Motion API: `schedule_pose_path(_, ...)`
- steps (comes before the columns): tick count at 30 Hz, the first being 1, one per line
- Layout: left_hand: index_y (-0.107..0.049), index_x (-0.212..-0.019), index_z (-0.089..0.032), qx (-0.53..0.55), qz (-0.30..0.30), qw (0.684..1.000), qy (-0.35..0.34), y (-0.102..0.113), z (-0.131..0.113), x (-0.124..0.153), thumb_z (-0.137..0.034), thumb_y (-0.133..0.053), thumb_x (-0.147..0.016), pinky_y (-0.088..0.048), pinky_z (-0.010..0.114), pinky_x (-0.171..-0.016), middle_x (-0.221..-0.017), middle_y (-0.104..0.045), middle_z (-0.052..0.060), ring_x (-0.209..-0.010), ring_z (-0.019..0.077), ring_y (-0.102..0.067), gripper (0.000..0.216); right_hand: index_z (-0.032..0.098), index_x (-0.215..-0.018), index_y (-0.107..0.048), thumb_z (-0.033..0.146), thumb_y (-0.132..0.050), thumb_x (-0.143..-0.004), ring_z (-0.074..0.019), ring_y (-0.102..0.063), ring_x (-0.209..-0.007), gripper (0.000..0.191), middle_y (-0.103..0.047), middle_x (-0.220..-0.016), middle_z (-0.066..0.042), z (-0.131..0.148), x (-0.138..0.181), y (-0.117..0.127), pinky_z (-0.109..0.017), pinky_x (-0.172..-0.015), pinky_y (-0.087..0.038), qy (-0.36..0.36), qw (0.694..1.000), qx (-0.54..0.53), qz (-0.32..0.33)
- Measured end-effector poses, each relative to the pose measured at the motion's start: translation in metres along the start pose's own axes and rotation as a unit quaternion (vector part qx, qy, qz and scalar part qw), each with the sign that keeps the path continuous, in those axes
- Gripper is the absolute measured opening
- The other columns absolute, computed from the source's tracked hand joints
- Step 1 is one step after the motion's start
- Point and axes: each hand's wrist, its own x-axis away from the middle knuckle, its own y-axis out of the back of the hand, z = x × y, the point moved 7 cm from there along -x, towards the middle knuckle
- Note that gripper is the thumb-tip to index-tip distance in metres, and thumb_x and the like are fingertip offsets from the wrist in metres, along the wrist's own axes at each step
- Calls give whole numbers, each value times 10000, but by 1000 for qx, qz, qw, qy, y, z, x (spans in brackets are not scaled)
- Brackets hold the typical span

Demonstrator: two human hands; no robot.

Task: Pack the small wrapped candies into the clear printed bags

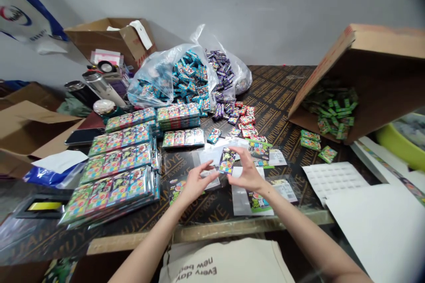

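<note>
A small dark box with colourful print (227,160) is held up above the table's middle, its printed face towards me. My right hand (247,170) grips it along the right side, index finger at the top and thumb near the lower corner. At the box's lower left corner is the thumb of my left hand (197,181), whose fingers are apart; whether it touches cannot be made out. Under and around both hands lie clear plastic bags with printed green and black cards (259,201). A loose blue box (214,135) and several red boxes (247,126) lie beyond.
Stacks of wrapped box sets (116,188) stand left. Behind are plastic bags of blue boxes (189,75) and purple boxes (221,68). A tilted carton (381,66) at right holds green boxes (337,115). White sheets (375,225) lie front right; metal flasks (102,86) stand back left.
</note>
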Motion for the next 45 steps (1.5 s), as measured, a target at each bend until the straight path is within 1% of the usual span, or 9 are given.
schedule_pose_path(6,-279,-1349,-171,-342,19,933,-108,5,21,13,-366,-724,-517,-215,491,-1006,-1140,-530,118,-1089,290,-457,963,245,-1254,-338,235,-598,-639,-287,-392,-1150,668,-450,-1232,-92,-18,12,-9,-439,-943,-275,6,995,78,59)
schedule_pose_path(14,-60,-1392,-190,-300,23,938,-172,6,1,17,-337,-668,-600,-196,470,-1031,-1219,-474,108,-1133,269,-428,1009,220,-1316,-254,305,-637,-673,-249,-391,-1189,753,-429,-1290,-97,-9,20,-21,-415,-1010,-209,51,979,-10,198)
schedule_pose_path(18,-103,-1386,-201,-277,-8,949,-151,12,2,15,-328,-664,-616,-296,449,-973,-1220,-466,113,-1110,277,-439,961,204,-1358,-179,493,-687,-621,-289,-334,-1244,942,-391,-1332,-139,-11,20,-11,-466,-1044,-89,9,995,15,98)
schedule_pose_path(22,-95,-1390,-214,-251,-30,957,-140,15,1,10,-315,-661,-617,-343,423,-932,-1177,-494,97,-1075,268,-470,963,244,-1358,-208,438,-510,-816,-219,-493,-1120,650,-591,-1129,-73,-11,18,-14,-458,-1043,-76,-4,996,5,94)
schedule_pose_path(28,-99,-1392,-198,-284,-4,950,-130,5,12,8,-306,-650,-617,-347,416,-921,-1195,-478,108,-1081,273,-452,957,206,-1274,-372,523,-466,-793,-292,-427,-1147,584,-502,-1224,-136,-124,-24,55,-461,-945,-224,-240,939,203,-141)
schedule_pose_path(34,-224,-1368,-206,-347,10,931,-110,-9,33,11,-266,-645,-602,-336,414,-913,-1161,-505,101,-1059,281,-449,877,229,-1334,-267,600,-651,-557,-361,-452,-1076,942,-521,-1144,-176,-205,-58,50,-512,-874,-250,-373,878,299,8)
schedule_pose_path(40,-442,-1254,-221,-215,-47,972,-83,6,18,4,-388,-710,-563,-245,483,-1000,-1226,-510,105,-1140,302,-426,760,237,-1336,-199,387,-683,-565,-317,-487,-1039,923,-536,-1084,-118,-175,-73,56,-493,-889,-291,-308,930,194,-52)
schedule_pose_path(43,-533,-1158,-173,77,-77,993,50,11,11,-2,-497,-620,-665,-362,422,-936,-1145,-582,122,-1065,268,-519,596,270,-1361,-49,353,-672,-591,-238,-508,-1023,993,-487,-1132,-82,-117,-63,37,-419,-906,-351,-159,983,-46,-79)
schedule_pose_path(45,-582,-1078,-128,301,-1,942,150,-12,5,-5,-544,-529,-729,-435,391,-851,-1040,-635,141,-946,246,-595,545,288,-1365,47,347,-686,-594,-200,-525,-1000,1066,-448,-1163,-76,-71,-45,13,-364,-878,-403,-71,973,-220,-29)
